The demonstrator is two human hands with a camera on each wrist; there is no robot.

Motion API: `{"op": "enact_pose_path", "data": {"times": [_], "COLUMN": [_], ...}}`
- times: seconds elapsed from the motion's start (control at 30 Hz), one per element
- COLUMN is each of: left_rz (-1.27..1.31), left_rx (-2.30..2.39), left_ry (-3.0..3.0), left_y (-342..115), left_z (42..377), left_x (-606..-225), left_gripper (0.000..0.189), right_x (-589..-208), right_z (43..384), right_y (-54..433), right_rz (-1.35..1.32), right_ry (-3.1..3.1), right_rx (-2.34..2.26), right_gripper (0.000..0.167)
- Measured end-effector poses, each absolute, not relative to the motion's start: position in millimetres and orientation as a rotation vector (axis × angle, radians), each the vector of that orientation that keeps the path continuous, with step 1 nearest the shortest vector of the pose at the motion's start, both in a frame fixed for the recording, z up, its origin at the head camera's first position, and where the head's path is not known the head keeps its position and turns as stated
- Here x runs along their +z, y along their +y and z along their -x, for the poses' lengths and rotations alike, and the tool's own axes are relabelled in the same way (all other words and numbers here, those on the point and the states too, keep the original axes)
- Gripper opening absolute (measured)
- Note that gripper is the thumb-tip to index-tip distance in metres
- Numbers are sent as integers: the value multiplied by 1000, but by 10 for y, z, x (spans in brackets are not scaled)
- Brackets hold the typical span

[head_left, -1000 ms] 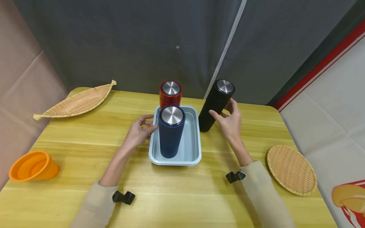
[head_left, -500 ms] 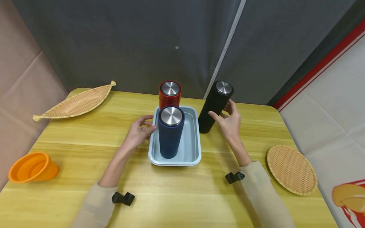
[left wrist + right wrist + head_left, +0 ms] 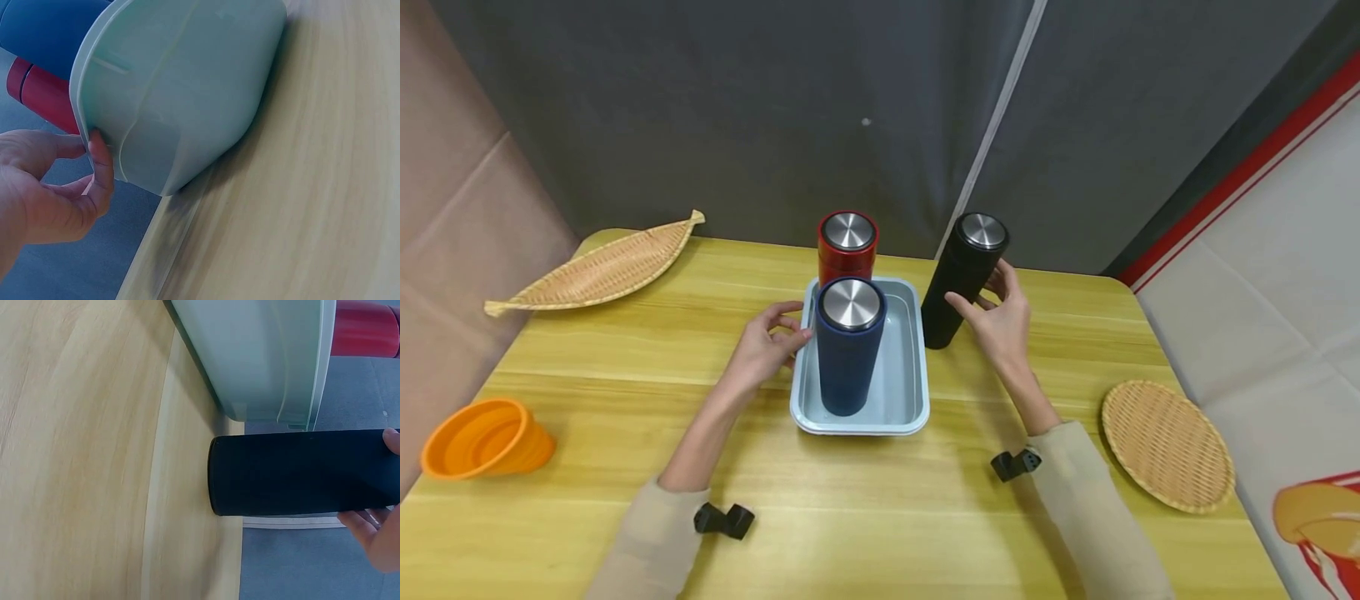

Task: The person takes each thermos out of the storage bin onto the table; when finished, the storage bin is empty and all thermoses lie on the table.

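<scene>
Wooden table (image 3: 587, 350): baskets, orange cup (image 3: 486, 437).

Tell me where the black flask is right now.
In the head view the black flask stands on the table just right of the pale blue tray, with the right hand around it.

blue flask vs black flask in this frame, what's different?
The blue flask stands inside the pale tray; the black flask stands on the table just right of it. The right hand grips the black flask; no hand touches the blue one, as the left hand pinches the tray's rim. The black flask looks slimmer. Both have steel-topped lids.
</scene>
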State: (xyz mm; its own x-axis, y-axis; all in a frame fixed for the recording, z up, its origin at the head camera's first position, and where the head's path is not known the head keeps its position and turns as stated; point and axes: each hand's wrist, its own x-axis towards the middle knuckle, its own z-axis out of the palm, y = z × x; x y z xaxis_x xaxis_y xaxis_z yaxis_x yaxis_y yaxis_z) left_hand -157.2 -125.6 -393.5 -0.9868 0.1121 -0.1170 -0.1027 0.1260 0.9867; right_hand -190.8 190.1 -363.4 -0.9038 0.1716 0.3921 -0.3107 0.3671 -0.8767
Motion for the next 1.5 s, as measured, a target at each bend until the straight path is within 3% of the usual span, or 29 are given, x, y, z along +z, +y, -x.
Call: {"op": "enact_pose_path", "data": {"times": [0.57,1.5], "left_rz": [-54,-71], "left_rx": [1920,1918], "left_ry": [2343,2314], "left_y": [-1211,-1251], "left_z": [1586,1555], "left_x": [-3882,-3949], "left_gripper": [48,49], "right_x": [-3329,-3421], "right_z": [1697,1298], "right_y": [1765,1804], "right_rz": [-154,-242], "right_ry": [-2245,-2167], "right_rx": [1599,1779], "right_gripper": [70,74]}}
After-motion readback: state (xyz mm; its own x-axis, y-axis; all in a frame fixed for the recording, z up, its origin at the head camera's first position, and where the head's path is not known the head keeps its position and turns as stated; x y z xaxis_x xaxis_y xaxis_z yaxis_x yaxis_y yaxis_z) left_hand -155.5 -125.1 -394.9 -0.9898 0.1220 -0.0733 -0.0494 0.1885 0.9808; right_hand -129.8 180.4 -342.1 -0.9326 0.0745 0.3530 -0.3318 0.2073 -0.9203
